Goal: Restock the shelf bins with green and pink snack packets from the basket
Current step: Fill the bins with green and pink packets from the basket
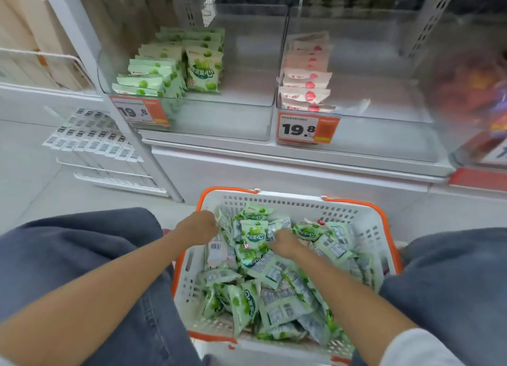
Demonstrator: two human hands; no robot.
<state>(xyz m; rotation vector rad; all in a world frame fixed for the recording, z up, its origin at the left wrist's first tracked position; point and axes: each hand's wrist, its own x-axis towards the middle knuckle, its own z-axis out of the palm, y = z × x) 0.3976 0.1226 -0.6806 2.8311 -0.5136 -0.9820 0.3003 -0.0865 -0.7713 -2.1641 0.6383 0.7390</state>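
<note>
A white basket with orange rim (367,210) stands on the floor between my knees, heaped with green snack packets (277,297). My left hand (199,227) is at the heap's far left, fingers curled on green packets there. My right hand (285,245) is in the middle of the heap, and its fingers grip an upright green packet (253,234). On the shelf above, the left clear bin (247,102) holds rows of green packets (175,66) on its left side. The right clear bin (384,113) holds one row of pink packets (307,77) along its left wall.
Orange price tags reading 19.8 hang on the left bin front (140,111) and the right bin front (307,129). A blurred bin of colourful goods (477,96) sits at far right. A white rack of barcode labels (96,143) stands low at left.
</note>
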